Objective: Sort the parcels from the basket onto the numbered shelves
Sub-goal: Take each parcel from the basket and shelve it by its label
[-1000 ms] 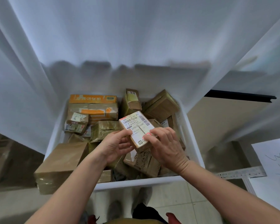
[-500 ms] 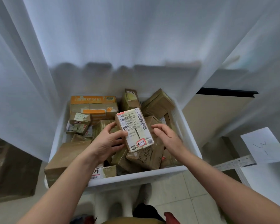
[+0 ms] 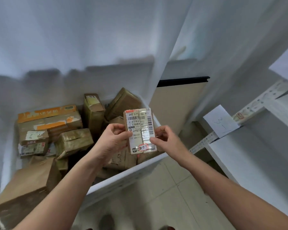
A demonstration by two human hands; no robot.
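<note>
Head view: both hands hold one small parcel [image 3: 140, 130] upright, label toward the person, above the basket [image 3: 123, 178]. The left hand [image 3: 113, 140] pinches its left edge, thumb on the front. The right hand [image 3: 165, 138] pinches the lower right edge, fingers curled. The step looks like reading the handwritten sticker [image 3: 143, 147] low on the label. Doing it well means keeping thumbs off that sticker, then matching it to a shelf. A paper tag [image 3: 220, 123] hangs right of the right hand.

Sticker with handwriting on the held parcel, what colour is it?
The sticker is white with a red border; head view.
</note>
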